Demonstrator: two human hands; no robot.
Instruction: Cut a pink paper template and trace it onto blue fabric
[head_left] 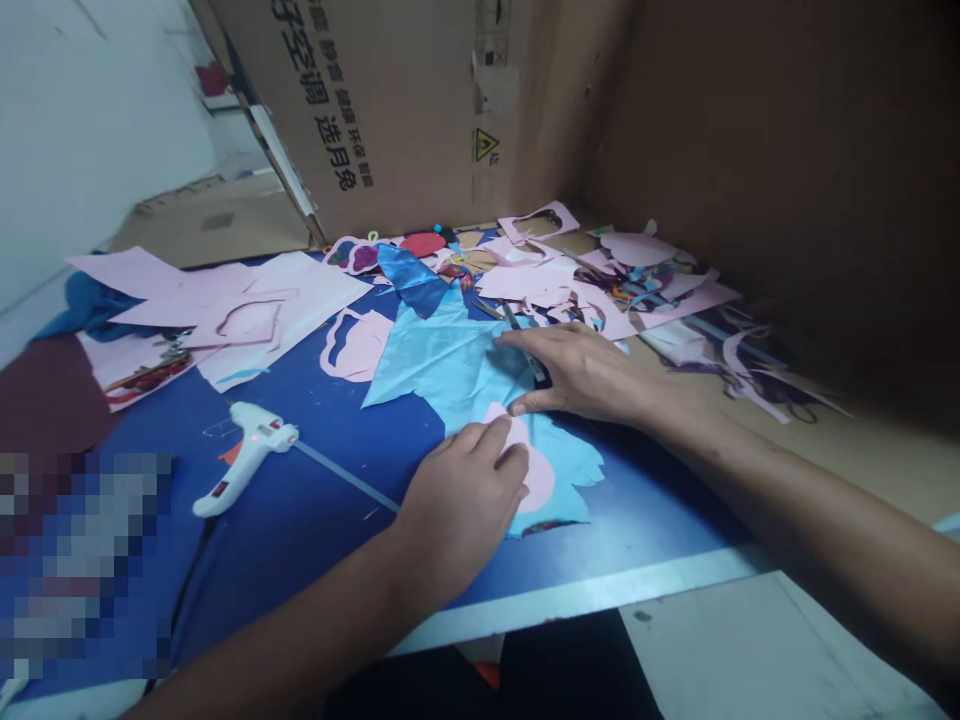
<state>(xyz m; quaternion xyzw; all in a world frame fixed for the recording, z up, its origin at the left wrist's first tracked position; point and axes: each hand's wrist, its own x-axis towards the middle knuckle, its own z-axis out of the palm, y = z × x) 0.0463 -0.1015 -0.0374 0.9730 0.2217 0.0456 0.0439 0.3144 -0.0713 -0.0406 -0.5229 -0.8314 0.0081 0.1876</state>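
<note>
A light blue shiny cloth (442,350) with ragged edges lies spread and creased on the blue tabletop. On its near part rests a pink paper cutout (538,475) with a rounded outline. My left hand (461,505) presses onto this cutout, its fingers bent and closed over the left side, hiding part of it. Over the cloth's right side is my right hand (592,370), thumb and fingers apart. A slim dark tool (523,343) lies beneath its fingers; its near end is partly hidden, and I cannot tell its exact kind.
To the left lies a white glue gun (251,450) with a glue stick in its back. Pink sheets (247,310) are at the far left. Paper scraps (540,280) pile up along a cardboard wall (420,120). A pink cutout frame (360,345) sits beside the cloth.
</note>
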